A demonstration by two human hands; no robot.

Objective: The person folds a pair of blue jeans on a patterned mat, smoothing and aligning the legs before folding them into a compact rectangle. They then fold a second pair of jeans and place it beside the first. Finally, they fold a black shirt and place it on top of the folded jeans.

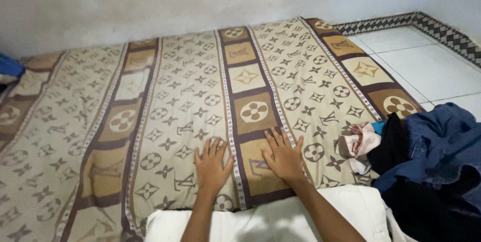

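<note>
Both my hands rest flat, palms down and fingers spread, on a beige and brown patterned bedsheet that covers a low mattress on the floor. My left hand lies on a lighter flower-patterned band, my right hand on a brown striped band just beside it. Neither hand holds anything. A white cloth lies under my forearms at the near edge of the mattress.
A heap of clothes lies at the right: dark blue denim, a black garment and a pink-and-cream piece. White floor tiles with a patterned border run along the right. A grey wall stands behind. Something blue shows at far left.
</note>
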